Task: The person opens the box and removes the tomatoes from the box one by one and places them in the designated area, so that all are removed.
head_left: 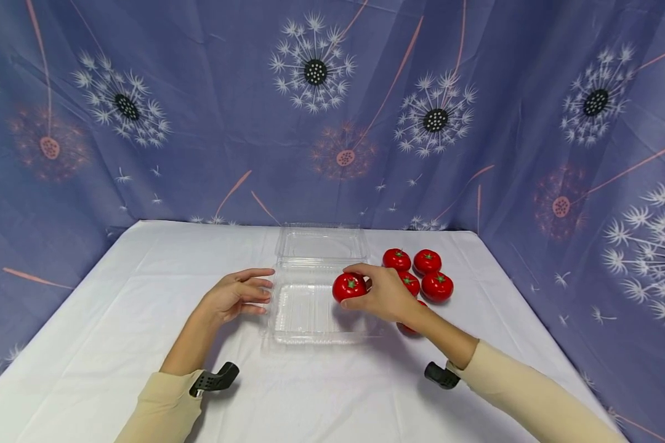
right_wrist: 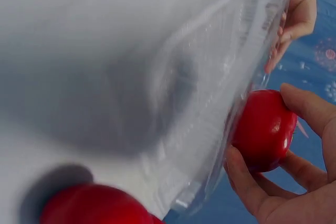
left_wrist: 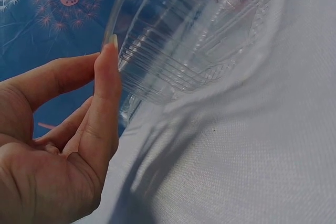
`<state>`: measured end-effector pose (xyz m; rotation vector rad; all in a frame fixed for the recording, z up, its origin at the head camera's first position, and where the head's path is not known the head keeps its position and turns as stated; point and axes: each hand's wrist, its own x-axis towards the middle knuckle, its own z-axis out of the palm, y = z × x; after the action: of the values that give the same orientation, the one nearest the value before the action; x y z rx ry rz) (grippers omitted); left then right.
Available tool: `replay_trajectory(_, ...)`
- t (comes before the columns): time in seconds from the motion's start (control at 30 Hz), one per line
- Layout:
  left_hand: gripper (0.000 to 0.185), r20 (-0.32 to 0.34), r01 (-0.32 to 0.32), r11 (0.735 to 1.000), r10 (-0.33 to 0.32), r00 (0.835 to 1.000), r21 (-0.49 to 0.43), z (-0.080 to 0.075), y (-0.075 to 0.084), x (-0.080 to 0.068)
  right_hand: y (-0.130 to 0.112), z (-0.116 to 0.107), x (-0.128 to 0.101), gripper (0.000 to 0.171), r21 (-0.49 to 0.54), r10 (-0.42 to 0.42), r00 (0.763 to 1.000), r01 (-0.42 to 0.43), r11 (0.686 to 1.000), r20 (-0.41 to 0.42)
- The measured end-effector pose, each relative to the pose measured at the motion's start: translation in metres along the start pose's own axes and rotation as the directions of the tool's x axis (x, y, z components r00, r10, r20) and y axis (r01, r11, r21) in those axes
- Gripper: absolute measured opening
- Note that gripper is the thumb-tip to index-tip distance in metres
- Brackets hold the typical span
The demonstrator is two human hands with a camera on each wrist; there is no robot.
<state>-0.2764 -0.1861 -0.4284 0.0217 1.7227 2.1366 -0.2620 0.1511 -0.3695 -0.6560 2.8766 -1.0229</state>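
We note right hand (head_left: 385,294) gripping a tomato (head_left: 349,287) over the clear box (head_left: 310,332), left hand (head_left: 238,295) relaxed at box's edge, one tomato (head_left: 407,328) mostly hidden beneath the right wrist.

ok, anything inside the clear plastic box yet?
The clear box shows nothing in its tray; the white cloth shows through it. The right hand holds one tomato at its right edge. That hand covers the tray's right rim.
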Motion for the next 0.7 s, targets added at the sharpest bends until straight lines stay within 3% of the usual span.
replay_trajectory(0.37, 0.069, 0.006, -0.001, 1.0, 0.001, 1.0, -0.002, 0.0, 0.0, -0.001, 0.019, -0.031, -0.009, 0.063, -0.04, 0.067, 0.996, -0.069, 0.997, -0.057)
replay_trajectory(0.7, 0.069, 0.007, -0.005, 1.0, 0.005, 1.0, -0.002, 0.0, -0.001, -0.001, 0.038, -0.059, -0.017, 0.068, -0.048, 0.161, 0.986, -0.162, 0.986, -0.039)
